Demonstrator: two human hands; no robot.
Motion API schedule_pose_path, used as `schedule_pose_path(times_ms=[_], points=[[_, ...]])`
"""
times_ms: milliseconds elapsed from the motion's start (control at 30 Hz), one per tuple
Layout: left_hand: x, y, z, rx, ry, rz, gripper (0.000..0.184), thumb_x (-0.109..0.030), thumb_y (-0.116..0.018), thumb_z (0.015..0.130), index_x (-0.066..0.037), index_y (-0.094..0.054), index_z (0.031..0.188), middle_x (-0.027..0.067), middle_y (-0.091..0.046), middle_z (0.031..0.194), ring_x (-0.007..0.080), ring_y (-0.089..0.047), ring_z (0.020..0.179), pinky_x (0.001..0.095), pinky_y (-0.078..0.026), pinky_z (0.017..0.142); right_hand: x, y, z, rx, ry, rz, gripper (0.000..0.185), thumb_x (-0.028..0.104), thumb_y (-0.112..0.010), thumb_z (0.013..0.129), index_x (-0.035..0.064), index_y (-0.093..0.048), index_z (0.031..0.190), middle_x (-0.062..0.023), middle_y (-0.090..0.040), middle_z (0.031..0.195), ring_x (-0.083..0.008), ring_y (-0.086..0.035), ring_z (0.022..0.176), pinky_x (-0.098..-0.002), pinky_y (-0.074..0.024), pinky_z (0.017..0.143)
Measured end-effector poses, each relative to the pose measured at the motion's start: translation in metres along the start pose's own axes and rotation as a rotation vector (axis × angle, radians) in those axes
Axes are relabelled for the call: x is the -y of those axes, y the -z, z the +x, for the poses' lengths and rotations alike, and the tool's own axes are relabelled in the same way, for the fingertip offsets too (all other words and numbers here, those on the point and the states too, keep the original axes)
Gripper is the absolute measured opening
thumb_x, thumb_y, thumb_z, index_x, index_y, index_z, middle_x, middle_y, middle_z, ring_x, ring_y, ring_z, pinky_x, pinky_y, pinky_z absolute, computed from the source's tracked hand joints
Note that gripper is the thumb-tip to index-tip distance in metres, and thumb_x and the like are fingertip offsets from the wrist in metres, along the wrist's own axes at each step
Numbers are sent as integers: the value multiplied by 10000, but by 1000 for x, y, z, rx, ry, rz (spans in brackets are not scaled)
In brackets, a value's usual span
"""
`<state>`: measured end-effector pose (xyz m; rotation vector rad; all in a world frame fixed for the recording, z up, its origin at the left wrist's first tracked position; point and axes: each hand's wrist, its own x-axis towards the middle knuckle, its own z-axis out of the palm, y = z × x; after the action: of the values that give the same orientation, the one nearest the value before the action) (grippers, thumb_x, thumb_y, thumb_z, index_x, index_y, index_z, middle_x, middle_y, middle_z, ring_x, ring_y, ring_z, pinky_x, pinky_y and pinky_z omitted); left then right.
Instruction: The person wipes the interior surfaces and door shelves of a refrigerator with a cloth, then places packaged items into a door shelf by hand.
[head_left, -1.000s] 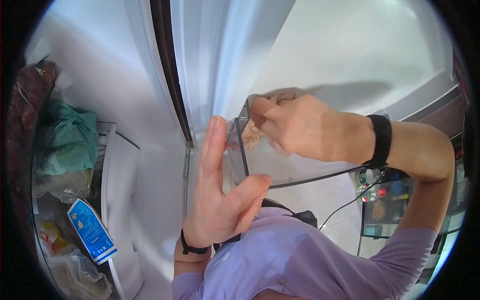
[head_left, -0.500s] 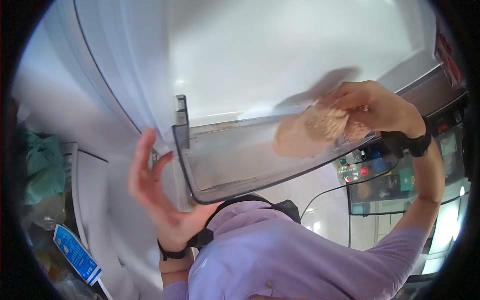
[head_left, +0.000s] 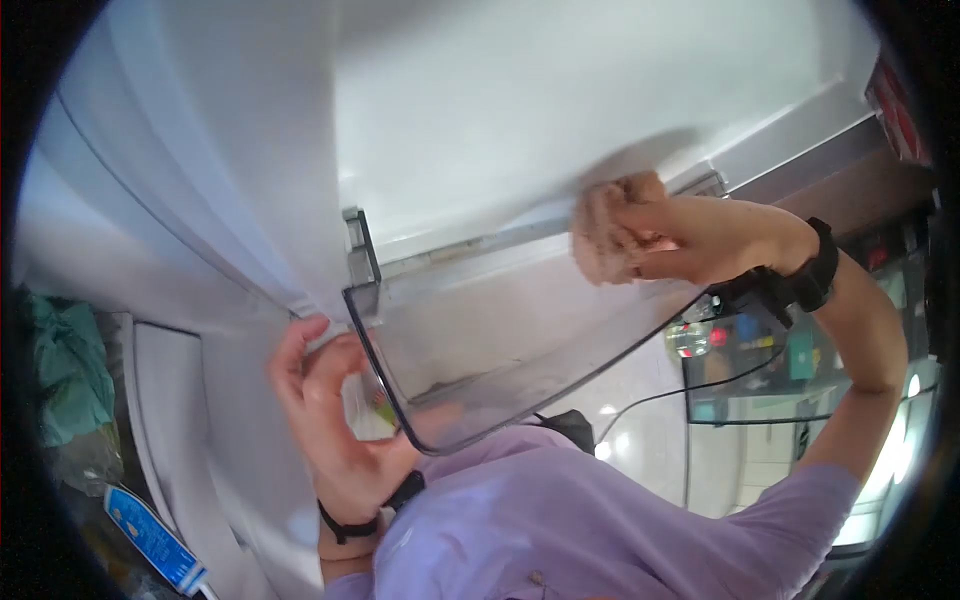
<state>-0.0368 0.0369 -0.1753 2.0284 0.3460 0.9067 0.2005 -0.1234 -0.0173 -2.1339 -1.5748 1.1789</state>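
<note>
A clear door bin (head_left: pixel 480 365) with a dark rim is fixed to the white inner side of a fridge door (head_left: pixel 560 100). My right hand (head_left: pixel 690 240) is closed on a crumpled tan cloth (head_left: pixel 603 235), which it holds over the right part of the bin near the door wall. At the bin's left end is my left hand (head_left: pixel 335 410), its fingers curved and apart, with the thumb behind the clear wall. Nothing shows in its grasp. The cloth is blurred by motion.
On the left, fridge shelves hold a green plastic bag (head_left: pixel 72 370) and a blue packet (head_left: pixel 153 538). A glass-topped stand (head_left: pixel 790 370) with a bottle (head_left: pixel 688 340) is at the right. A black cable (head_left: pixel 650 395) runs across behind the bin.
My right hand went right along the bin with the cloth, then slightly back left. The view shifted, showing more of the bin. My left hand's fingers have curled from nearly straight.
</note>
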Motion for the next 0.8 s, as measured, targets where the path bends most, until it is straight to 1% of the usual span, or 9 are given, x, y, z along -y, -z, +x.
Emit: schedule_pose_path(times_ms=[167,300,367,467,533,600,667,767,800], points=[[6,2,6,59,-92,95,652,-262,-836,591,-30,-493,1095,203,-363,1212,300,-527,990,391,-433,831,27,-9,37,48,-9,-354,112,139,-500,835,31,-528,830,-113,-556,829,-277,-555,759,-382,-408,669],[8,-2,6,49,-135,58,598,-256,-812,636,-22,-495,1086,214,-358,1224,309,-558,925,386,-449,809,38,-21,58,62,99,-326,138,111,-486,813,4,-525,892,-174,-572,813,-343,-557,777,-412,-419,701],[4,-3,7,48,-120,41,582,-248,-808,644,-24,-498,1083,214,-352,1228,312,-569,893,382,-465,780,69,-20,64,164,-161,-264,160,98,-471,815,-9,-527,920,-188,-578,834,-354,-555,803,-397,-421,715],[5,-11,7,17,-110,1,568,-232,-810,645,-27,-502,1076,211,-345,1232,315,-579,858,375,-482,735,76,-22,75,192,-2,-231,145,60,-501,864,-31,-452,965,-106,-527,820,-288,-548,789,-359,-420,684],[8,-14,10,-4,-165,24,545,-216,-811,645,-27,-507,1055,200,-345,1221,309,-578,818,372,-489,699,61,-24,82,58,198,-140,180,102,-488,892,-32,-456,1008,-106,-534,819,-238,-546,766,-343,-421,679],[5,-16,10,-8,-104,-26,542,-218,-814,639,-27,-507,1042,197,-352,1206,303,-574,800,373,-490,687,62,-15,78,148,-8,85,281,169,-463,924,-43,-454,1108,-82,-535,941,-146,-508,853,-281,-419,736],[10,-19,12,-47,-133,-12,545,-222,-816,627,-24,-504,1028,190,-360,1188,268,-571,760,353,-497,642,68,-12,74,222,-77,110,383,199,-493,910,-54,-420,1187,-78,-521,1027,-144,-486,911,-267,-399,797],[14,-25,13,-86,-162,-76,550,-235,-814,624,-19,-503,1023,183,-356,1191,233,-576,747,326,-500,602,68,-11,74,371,-218,364,721,308,-655,800,-74,-317,1309,-82,-501,1140,-134,-450,991,-279,-363,881],[14,-27,14,-118,-183,-76,549,-245,-811,623,-17,-504,1017,177,-352,1194,205,-578,728,317,-501,588,69,-10,76,404,-225,275,790,331,-683,772,-73,-292,1326,-86,-501,1132,-129,-447,970,-279,-365,872]])
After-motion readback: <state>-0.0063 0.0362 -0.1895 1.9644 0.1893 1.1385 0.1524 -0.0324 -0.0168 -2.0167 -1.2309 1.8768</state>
